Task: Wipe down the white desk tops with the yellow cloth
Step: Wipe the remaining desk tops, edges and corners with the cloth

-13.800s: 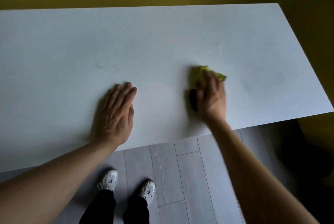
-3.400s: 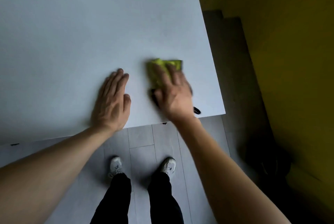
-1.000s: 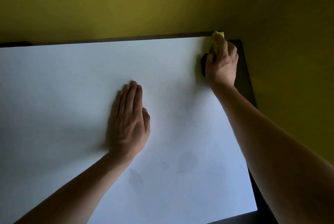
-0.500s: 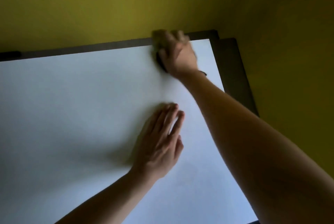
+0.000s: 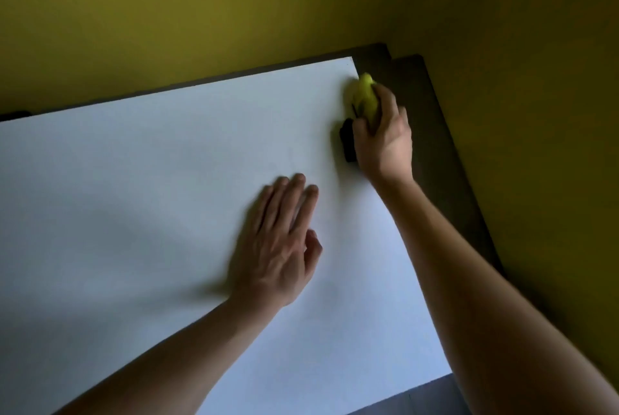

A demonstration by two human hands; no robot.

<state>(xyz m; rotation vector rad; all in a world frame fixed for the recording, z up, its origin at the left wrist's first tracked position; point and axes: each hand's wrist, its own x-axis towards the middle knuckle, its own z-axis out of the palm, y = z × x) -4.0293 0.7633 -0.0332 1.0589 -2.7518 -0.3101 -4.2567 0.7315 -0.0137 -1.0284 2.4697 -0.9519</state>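
Observation:
The white desk top (image 5: 150,197) fills most of the view. My right hand (image 5: 385,136) presses the yellow cloth (image 5: 365,94) against the desk's right edge, close to the far right corner. Most of the cloth is hidden under my fingers. A small black object (image 5: 347,143) shows beside my right thumb; I cannot tell what it is. My left hand (image 5: 281,247) lies flat on the desk, palm down with fingers apart, holding nothing, a little nearer to me and to the left of the right hand.
A yellow-green wall (image 5: 201,12) runs right behind the desk and another stands on the right (image 5: 536,146). A dark strip of floor (image 5: 432,146) separates the desk's right edge from that wall. Grey floor (image 5: 425,401) shows past the near right corner.
My right hand has swept the cloth from the far edge back to the right, to the desk's right edge near the corner. My left hand stays flat on the desk.

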